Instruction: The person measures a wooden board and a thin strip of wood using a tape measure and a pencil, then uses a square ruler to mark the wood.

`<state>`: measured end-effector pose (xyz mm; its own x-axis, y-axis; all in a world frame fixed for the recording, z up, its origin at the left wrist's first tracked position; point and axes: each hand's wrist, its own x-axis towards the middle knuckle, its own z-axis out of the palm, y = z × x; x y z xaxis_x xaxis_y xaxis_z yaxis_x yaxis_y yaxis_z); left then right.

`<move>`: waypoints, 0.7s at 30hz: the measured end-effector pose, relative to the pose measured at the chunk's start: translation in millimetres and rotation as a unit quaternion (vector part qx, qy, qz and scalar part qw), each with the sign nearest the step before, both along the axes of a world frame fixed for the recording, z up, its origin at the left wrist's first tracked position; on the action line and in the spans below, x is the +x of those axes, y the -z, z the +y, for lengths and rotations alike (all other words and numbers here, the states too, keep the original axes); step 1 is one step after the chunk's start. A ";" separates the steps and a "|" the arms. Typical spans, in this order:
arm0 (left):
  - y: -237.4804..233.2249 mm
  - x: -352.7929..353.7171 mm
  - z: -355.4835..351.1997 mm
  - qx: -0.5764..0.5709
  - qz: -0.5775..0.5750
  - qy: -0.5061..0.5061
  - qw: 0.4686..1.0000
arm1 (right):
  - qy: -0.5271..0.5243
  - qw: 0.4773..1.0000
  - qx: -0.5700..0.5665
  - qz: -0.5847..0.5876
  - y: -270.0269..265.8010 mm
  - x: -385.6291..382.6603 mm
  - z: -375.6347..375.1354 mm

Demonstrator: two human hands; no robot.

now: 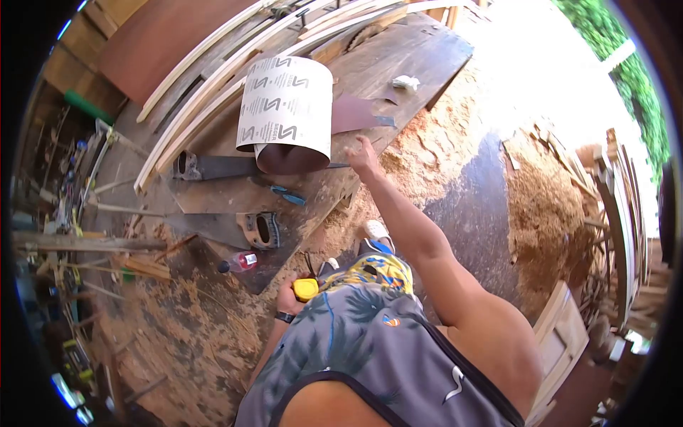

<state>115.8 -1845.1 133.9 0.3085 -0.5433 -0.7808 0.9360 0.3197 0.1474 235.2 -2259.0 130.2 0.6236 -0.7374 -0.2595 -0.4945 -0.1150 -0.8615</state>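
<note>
My left hand (287, 297) is closed around a yellow tape measure (306, 289), held low in front of my body. On the wrist is a dark watch. My right hand (363, 159) reaches out to the edge of the wooden bench (324, 196), its fingers apart with nothing seen in them. Just left of it stands a curled sheet of sandpaper (284, 99), white printed backing outward and brown inside. A flat brown sandpaper piece (353, 114) lies beyond the hand. One handsaw (220, 167) lies partly behind the roll, its tip near my right hand.
A second handsaw (258, 230), a blue-handled tool (288, 195) and a bottle of red liquid (244, 261) lie nearer me. Long curved wooden strips (192, 107) cross the bench's far left. A white crumpled piece (406, 82) rests near the edge. Sawdust (445, 128) covers the floor.
</note>
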 end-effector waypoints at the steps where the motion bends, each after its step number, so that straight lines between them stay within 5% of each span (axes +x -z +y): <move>1: 7.5 -2.6 -8.3 0.004 0.000 -0.043 0.999 | 0.008 0.999 -0.034 -0.025 16.1 15.2 -11.8; 6: 2.7 -23.3 -81.5 0.024 0.038 -0.173 0.984 | 0.055 0.991 0.090 -0.086 7.4 72.3 -68.8; 12: -5.9 -51.3 -167.9 0.080 -0.033 -0.159 0.983 | -0.017 0.931 0.156 -0.329 5.1 119.1 -191.7; 14: -7.3 -63.0 -180.5 0.122 -0.050 -0.156 0.979 | -0.144 0.956 -0.155 -0.205 -23.6 102.6 -218.8; 18: -3.4 -91.1 -193.9 0.099 -0.075 -0.214 0.969 | -0.284 0.908 -0.303 -0.057 33.2 60.5 -233.1; 19: 24.7 -106.8 -187.3 0.179 -0.192 -0.181 0.948 | -0.319 0.892 -0.319 0.024 42.1 49.5 -223.3; 21: 19.5 -117.5 -202.8 0.077 -0.135 -0.272 0.950 | -0.377 0.843 -0.370 0.100 22.2 39.2 -194.0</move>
<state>-1.7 -2048.0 114.4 0.7104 -0.1314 -0.6914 0.5601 0.7004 0.4424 274.4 -2453.0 108.0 0.9858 -0.1573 -0.0580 -0.1676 -0.9313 -0.3235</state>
